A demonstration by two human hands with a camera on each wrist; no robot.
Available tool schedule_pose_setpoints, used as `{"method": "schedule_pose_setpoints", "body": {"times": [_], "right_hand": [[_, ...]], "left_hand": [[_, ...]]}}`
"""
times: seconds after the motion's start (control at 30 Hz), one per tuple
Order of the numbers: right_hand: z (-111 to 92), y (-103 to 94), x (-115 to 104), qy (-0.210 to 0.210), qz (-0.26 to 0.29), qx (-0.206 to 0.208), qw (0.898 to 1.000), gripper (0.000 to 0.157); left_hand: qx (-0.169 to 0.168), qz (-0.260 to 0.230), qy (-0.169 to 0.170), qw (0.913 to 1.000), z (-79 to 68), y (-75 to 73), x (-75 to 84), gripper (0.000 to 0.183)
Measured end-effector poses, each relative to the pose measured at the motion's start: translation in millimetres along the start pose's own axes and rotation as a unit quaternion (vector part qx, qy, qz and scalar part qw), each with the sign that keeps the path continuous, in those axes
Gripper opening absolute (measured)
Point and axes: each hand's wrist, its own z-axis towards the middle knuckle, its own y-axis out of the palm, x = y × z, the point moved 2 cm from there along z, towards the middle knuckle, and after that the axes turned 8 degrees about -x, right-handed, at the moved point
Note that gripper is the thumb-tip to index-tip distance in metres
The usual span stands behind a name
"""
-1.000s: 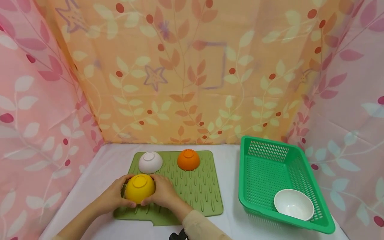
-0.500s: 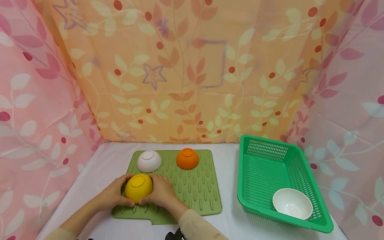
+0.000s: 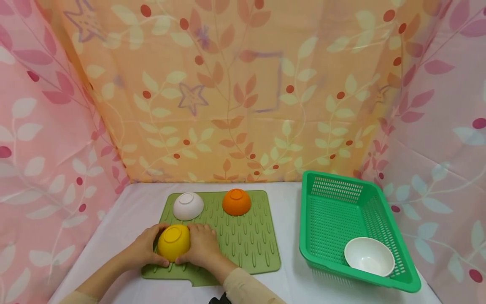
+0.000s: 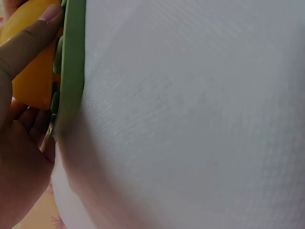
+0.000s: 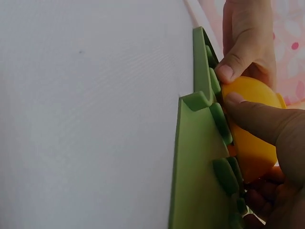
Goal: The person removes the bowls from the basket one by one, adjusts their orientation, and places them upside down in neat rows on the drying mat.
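An upside-down yellow bowl sits near the front left of a green drying mat. My left hand grips its left side, and my right hand grips the right side, thumbs toward the front. In the right wrist view the yellow bowl has its rim down at the mat's ridges, both thumbs on its side. The left wrist view shows the left thumb across the yellow bowl, close by the mat's edge. Behind it on the mat, a white bowl and an orange bowl also stand upside down.
A green plastic basket stands at the right on the white-covered table. Inside it, a white bowl lies with its opening up. Patterned cloth walls in the back and both sides.
The yellow bowl has shifted slightly to the left and tilted a little on the mat, still held by both hands. The view itself has moved slightly.
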Motion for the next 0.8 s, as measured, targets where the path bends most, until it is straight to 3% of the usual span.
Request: {"method": "schedule_pose_setpoints", "body": {"times": [0.57, 0.8], "right_hand": [[-0.4, 1.1, 0.7, -0.008, -0.001, 0.010, 1.000, 0.101], [-2.0, -4.4, 8.0, -0.048, 0.011, -0.016, 0.999, 0.098]], "left_hand": [[-0.002, 0.020, 0.005, 0.9998, -0.2, 1.3, -7.5, 0.116], [0.001, 0.025, 0.007, 0.9997, -1.8, 1.5, -6.5, 0.115]]}}
